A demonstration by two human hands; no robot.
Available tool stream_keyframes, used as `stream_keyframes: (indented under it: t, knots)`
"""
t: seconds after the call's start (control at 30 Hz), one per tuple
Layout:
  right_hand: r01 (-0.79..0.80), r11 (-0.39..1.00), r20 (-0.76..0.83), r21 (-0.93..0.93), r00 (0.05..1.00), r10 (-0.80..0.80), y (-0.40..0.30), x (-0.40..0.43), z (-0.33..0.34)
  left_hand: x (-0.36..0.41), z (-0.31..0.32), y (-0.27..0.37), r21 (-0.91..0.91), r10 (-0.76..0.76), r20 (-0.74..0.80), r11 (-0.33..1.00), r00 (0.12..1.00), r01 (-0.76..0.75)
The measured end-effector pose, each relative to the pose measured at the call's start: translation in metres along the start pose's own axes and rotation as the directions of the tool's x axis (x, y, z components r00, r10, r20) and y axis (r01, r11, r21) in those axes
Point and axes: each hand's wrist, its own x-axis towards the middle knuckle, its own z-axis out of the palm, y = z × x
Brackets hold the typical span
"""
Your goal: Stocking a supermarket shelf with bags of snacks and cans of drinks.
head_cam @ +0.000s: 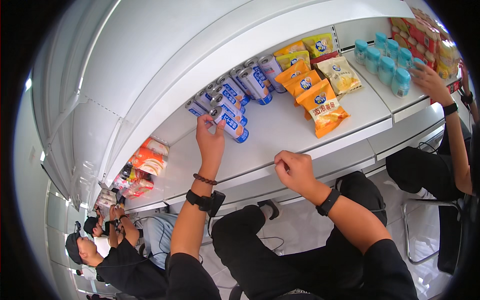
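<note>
Several blue and white drink cans [230, 123] stand grouped on a white shelf [277, 129]. My left hand [210, 137] is at the upper part of the frontmost can, thumb and fingers around its top edge. My right hand [295, 170], with its fingers curled, is just before the shelf's front edge and appears to hold nothing. Right of the cans lie orange snack bags [323, 108], overlapping one another, and a cream-coloured bag [339, 77]. Yellow bags [318, 44] are behind them.
Turquoise-capped jars [386, 69] stand on the shelf section to the right, where another person's hand [431, 80] reaches in. Orange and red packages [150, 159] lie at the left. A white upper shelf edge [262, 33] overhangs the goods. Other people [127, 262] sit at the left.
</note>
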Motion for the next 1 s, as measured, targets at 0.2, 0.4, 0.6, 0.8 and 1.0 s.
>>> stream_keyframes:
  t: [0.2, 0.4, 0.6, 0.8, 1.0]
  knots:
    - [-0.006, 1.000, 0.000, 0.012, 1.000, 0.006, 0.000, -0.001, 0.000, 0.001, -0.004, -0.007, -0.026, 0.082, 0.027, 0.996, 0.996, -0.082]
    - [0.025, 1.000, 0.006, -0.015, 1.000, -0.025, -0.003, 0.003, 0.002, 0.064, -0.047, -0.114, 0.341, -0.021, -0.057, 0.939, 0.998, 0.039]
    - [0.032, 0.999, 0.021, -0.034, 0.999, -0.032, 0.003, 0.000, -0.003, 0.086, -0.040, -0.106, 0.589, 0.188, 0.184, 0.765, 0.965, -0.261]
    - [0.034, 0.999, 0.015, -0.013, 0.999, -0.034, 0.000, 0.003, 0.000, 0.083, -0.050, -0.106, 0.410, 0.089, 0.039, 0.907, 0.995, -0.097]
    - [-0.010, 1.000, 0.001, 0.006, 1.000, 0.010, -0.004, 0.003, -0.001, 0.006, -0.080, -0.049, 0.277, 0.154, -0.090, 0.953, 0.984, -0.123]
